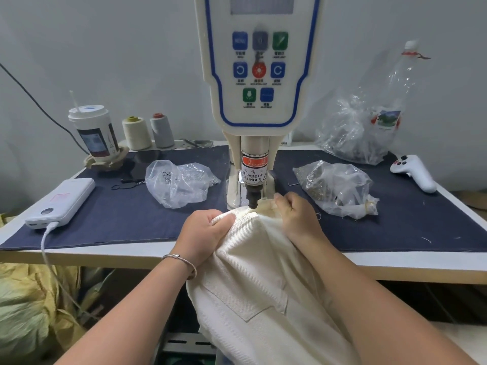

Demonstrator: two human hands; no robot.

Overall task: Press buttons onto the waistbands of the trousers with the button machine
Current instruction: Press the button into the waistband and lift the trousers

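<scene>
The button machine (259, 101) carries the only legible writing. A red and white label (255, 169) wrapped round its ram reads "WARNING" on the red band, with Chinese characters below and then "CARE OF" and "FINGER" in black; the starts of both lines curve out of sight. The panel (259, 72) above has coloured keys with small captions, too blurred to read. A cup (95, 133) at the left shows a printed sticker, also unreadable.
</scene>
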